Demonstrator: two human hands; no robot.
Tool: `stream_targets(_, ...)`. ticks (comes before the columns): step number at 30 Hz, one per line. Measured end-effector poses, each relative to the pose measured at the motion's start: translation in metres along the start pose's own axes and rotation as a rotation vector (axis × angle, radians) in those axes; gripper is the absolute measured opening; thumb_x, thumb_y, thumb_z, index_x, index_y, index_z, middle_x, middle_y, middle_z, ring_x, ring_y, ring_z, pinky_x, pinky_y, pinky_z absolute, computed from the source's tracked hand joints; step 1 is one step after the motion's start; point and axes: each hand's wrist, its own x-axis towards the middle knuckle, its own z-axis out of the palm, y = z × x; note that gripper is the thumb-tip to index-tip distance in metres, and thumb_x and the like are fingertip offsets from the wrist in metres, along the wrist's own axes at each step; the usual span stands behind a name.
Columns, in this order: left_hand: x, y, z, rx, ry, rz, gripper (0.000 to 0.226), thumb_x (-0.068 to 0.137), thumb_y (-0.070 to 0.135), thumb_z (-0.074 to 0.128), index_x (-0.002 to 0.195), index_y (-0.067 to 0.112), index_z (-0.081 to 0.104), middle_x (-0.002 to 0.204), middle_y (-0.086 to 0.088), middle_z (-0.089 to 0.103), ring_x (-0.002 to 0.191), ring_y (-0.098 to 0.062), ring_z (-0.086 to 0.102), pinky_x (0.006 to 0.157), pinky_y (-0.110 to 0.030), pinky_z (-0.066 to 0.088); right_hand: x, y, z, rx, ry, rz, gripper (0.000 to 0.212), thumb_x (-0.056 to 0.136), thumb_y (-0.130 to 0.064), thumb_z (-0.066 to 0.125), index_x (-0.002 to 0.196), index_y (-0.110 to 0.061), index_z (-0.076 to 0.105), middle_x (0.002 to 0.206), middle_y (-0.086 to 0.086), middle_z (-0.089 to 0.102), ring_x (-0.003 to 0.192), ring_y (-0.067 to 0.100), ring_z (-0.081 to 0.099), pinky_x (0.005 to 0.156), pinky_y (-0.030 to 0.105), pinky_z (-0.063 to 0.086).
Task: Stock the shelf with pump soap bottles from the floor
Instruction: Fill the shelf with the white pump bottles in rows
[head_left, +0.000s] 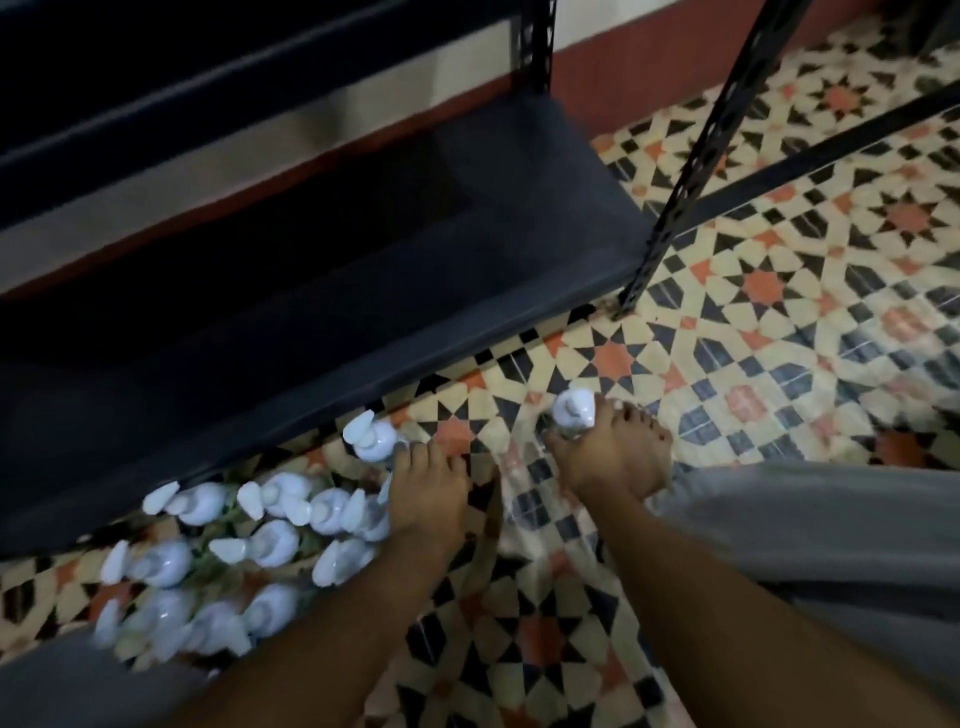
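Several clear soap bottles with white pump heads (270, 540) stand bunched on the patterned floor at lower left, in front of the dark metal shelf (467, 270). My left hand (426, 493) grips one pump bottle (371, 439) at the right edge of the bunch, just below the shelf's front edge. My right hand (608, 457) holds another pump bottle (574, 410) above the floor tiles, to the right of the bunch. The image is motion-blurred.
The lowest shelf board is dark and bare. A perforated black upright (691, 176) stands at its front right corner, with a crossbar (831, 140) running right. Patterned tiles (779, 312) spread to the right. Grey cloth (831, 535) covers my knee at right.
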Motion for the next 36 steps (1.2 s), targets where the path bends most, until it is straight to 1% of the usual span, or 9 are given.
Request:
stream_targets(3, 0.007, -0.01, -0.001, 0.19, -0.164, 0.012, 0.034, 0.097, 0.018, 0.047, 0.13, 0.011, 0.053, 0.129, -0.015, 0.055, 0.12, -0.036, 0.05, 0.109, -0.05, 0.03, 0.004, -0.007, -0.002, -0.021, 0.001, -0.01, 0.073, 0.092, -0.072, 0.044, 0.139, -0.016, 0.043, 0.136, 0.013, 0.054, 0.125, 0.032, 0.05, 0.109, 0.044, 0.037)
stream_targets(9, 0.017, -0.004, -0.015, 0.312, -0.223, 0.024, 0.037, 0.093, 0.019, 0.059, 0.129, 0.014, 0.052, 0.117, -0.007, 0.065, 0.109, -0.028, 0.057, 0.095, -0.041, 0.035, 0.014, -0.001, 0.012, -0.04, 0.024, 0.043, 0.067, 0.081, -0.073, 0.031, 0.122, -0.025, 0.054, 0.118, 0.009, 0.062, 0.106, 0.032, 0.057, 0.094, 0.046, 0.043)
stream_targets(15, 0.002, -0.007, -0.04, 0.058, -0.148, -0.049, 0.038, 0.091, 0.012, 0.059, 0.128, 0.019, 0.053, 0.118, -0.003, 0.065, 0.102, -0.025, 0.066, 0.092, -0.039, 0.039, -0.004, 0.004, 0.003, 0.01, 0.014, -0.003, 0.073, 0.075, -0.079, 0.03, 0.121, -0.03, 0.057, 0.111, 0.005, 0.065, 0.102, 0.029, 0.057, 0.091, 0.045, 0.042)
stream_targets(17, -0.013, -0.009, -0.053, -0.052, -0.116, -0.079, 0.043, 0.091, 0.011, 0.059, 0.132, 0.018, 0.049, 0.123, -0.003, 0.062, 0.105, -0.025, 0.066, 0.08, -0.035, 0.039, -0.021, 0.004, -0.018, 0.137, 0.021, -0.054, 0.069, 0.08, -0.078, 0.047, 0.127, -0.028, 0.055, 0.103, -0.001, 0.059, 0.096, 0.02, 0.051, 0.089, 0.028, 0.041)
stream_targets(20, -0.035, -0.017, -0.071, -0.18, -0.04, -0.103, 0.047, 0.089, 0.01, 0.061, 0.133, 0.016, 0.046, 0.124, -0.003, 0.061, 0.103, -0.025, 0.067, 0.068, -0.032, 0.041, -0.049, 0.0, -0.055, 0.437, -0.125, -0.183, 0.038, 0.095, -0.042, 0.064, 0.124, -0.019, 0.054, 0.087, -0.009, 0.042, 0.069, 0.004, 0.032, 0.063, -0.005, 0.028)
stream_targets(22, -0.052, -0.024, -0.087, -0.245, 0.024, -0.098, 0.044, 0.089, 0.009, 0.06, 0.131, 0.015, 0.048, 0.124, -0.004, 0.06, 0.103, -0.026, 0.066, 0.066, -0.033, 0.041, -0.064, -0.001, -0.068, 0.571, -0.131, -0.219, 0.016, 0.093, -0.034, 0.062, 0.103, -0.027, 0.053, 0.077, -0.013, 0.041, 0.064, -0.002, 0.032, 0.056, 0.002, 0.034)
stream_targets(27, -0.102, -0.048, -0.127, -0.442, 0.157, -0.125, 0.04, 0.084, 0.025, 0.07, 0.12, 0.018, 0.054, 0.118, 0.0, 0.062, 0.105, -0.027, 0.062, 0.068, -0.032, 0.041, -0.084, -0.011, -0.082, 0.768, -0.039, -0.444, 0.019, 0.069, -0.028, 0.065, 0.068, -0.022, 0.046, 0.062, -0.006, 0.045, 0.054, 0.014, 0.043, 0.051, 0.037, 0.036)
stream_targets(32, -0.16, -0.073, -0.163, -0.652, 0.265, -0.099, 0.049, 0.074, 0.036, 0.083, 0.111, 0.013, 0.06, 0.11, -0.007, 0.066, 0.098, -0.028, 0.063, 0.074, -0.036, 0.05, -0.128, -0.019, -0.106, 0.93, 0.035, -0.464, 0.03, 0.078, -0.02, 0.075, 0.101, -0.018, 0.056, 0.091, 0.004, 0.064, 0.084, 0.025, 0.062, 0.073, 0.038, 0.049)
stream_targets(36, -0.208, -0.086, -0.182, -0.773, 0.288, -0.09, 0.052, 0.068, 0.032, 0.09, 0.111, 0.017, 0.066, 0.106, -0.004, 0.068, 0.093, -0.023, 0.064, 0.078, -0.039, 0.058, -0.15, -0.031, -0.104, 1.064, 0.017, -0.431, 0.042, 0.077, -0.03, 0.075, 0.112, -0.013, 0.058, 0.097, 0.006, 0.066, 0.088, 0.026, 0.064, 0.071, 0.037, 0.051)
